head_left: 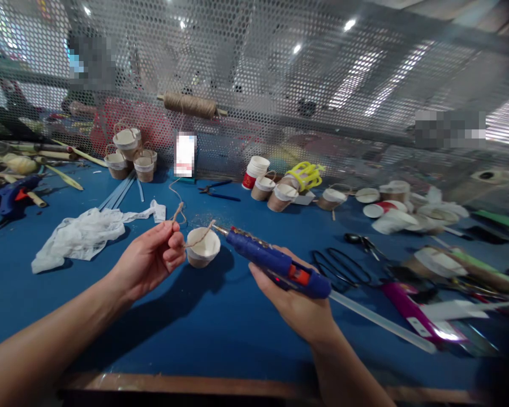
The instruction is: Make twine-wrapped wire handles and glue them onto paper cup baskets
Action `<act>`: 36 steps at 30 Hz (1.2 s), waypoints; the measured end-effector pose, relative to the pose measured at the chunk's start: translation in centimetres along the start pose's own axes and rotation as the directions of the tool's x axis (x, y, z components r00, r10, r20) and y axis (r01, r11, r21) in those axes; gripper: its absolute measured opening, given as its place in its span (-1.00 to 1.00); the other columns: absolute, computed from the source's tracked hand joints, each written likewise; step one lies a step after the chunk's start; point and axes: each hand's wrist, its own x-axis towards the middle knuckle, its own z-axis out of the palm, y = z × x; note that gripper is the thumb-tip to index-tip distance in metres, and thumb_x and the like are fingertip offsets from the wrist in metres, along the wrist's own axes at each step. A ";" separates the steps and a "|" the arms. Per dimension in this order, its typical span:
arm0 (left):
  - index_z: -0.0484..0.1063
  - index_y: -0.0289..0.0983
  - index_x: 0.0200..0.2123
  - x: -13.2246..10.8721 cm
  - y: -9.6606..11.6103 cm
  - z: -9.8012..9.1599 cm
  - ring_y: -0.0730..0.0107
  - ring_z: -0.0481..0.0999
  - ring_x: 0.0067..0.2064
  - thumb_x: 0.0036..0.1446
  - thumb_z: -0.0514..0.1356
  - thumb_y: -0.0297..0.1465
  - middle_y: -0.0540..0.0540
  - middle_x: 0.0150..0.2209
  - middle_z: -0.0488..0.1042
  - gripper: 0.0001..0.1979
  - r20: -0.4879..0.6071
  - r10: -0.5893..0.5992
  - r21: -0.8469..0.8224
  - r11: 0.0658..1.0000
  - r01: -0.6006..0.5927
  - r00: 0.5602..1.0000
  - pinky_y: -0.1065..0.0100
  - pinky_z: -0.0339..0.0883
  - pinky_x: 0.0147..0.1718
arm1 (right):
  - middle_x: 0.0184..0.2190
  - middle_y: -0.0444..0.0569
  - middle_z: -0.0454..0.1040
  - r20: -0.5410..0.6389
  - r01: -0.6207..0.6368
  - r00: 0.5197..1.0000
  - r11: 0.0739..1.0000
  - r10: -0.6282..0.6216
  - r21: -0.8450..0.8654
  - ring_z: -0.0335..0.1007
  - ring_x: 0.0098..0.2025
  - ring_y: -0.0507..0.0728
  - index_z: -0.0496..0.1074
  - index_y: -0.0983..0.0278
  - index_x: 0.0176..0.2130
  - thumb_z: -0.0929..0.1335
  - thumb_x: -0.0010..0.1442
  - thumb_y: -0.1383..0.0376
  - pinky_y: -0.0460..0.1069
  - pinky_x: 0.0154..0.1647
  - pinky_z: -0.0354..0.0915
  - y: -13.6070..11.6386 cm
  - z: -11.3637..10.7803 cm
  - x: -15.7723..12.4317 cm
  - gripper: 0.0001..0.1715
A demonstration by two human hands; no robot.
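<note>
Our L hand (155, 254) pinches a thin brown fibre twine (178, 210), thumb pressed to fingertips w/ no visible gap, prob. to steady the strand near the slim metal nozzle (220, 229). Our R hand (299, 308) is wrapped round a blue plastic glue gun (258, 254) w/ an orange part, prob. b/c that lets us aim the tip; can't tell if tip & twine touch. A small tapered cup (200, 262), white-lined w/ brown lower wall, stands upright on the smooth blue table (229, 356) b/w our hands, likely to be handy. The twine's rough & twisted, loops above the pinch & runs over the cup's round mouth. A long translucent glue stick (382, 322), cylindrical, pokes out the gun's rear. Left: crumpled sheer white fabric (82, 237), soft folds.
</note>
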 end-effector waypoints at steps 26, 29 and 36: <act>0.34 -0.40 -0.45 -0.2 0.1 0.3 0.66 0.16 -0.67 0.16 -0.04 -0.54 0.04 -0.63 0.23 -0.79 -0.016 0.001 0.012 1.000 -0.001 1.000 0.57 0.12 -0.68 | -0.51 -0.15 0.37 -0.034 0.008 0.999 1.000 -0.009 -0.030 0.34 -0.45 0.04 0.31 0.23 -0.43 0.33 0.04 0.34 -0.09 -0.44 0.31 0.3 0.1 -0.2 -0.95; 0.34 -0.39 -0.45 -0.2 0.1 0.3 0.66 0.16 -0.68 0.14 -0.03 -0.55 0.05 -0.63 0.23 -0.81 -0.017 0.013 0.012 1.000 -0.013 1.000 0.57 0.13 -0.68 | -0.55 -0.17 0.34 -0.007 -0.024 1.000 1.000 0.024 -0.019 0.31 -0.50 0.02 0.30 0.23 -0.46 0.34 0.03 0.33 -0.10 -0.48 0.30 0.3 0.1 -0.5 -0.91; 0.34 -0.38 -0.46 -0.1 0.1 0.3 0.66 0.16 -0.68 0.11 0.03 -0.54 0.05 -0.63 0.23 -0.86 -0.024 0.003 0.014 1.000 -0.002 1.000 0.58 0.12 -0.68 | -0.50 -0.13 0.40 -0.068 -0.012 0.998 0.999 0.009 -0.037 0.36 -0.45 0.05 0.34 0.22 -0.42 0.34 0.03 0.32 -0.08 -0.47 0.33 0.4 0.1 -0.4 -0.95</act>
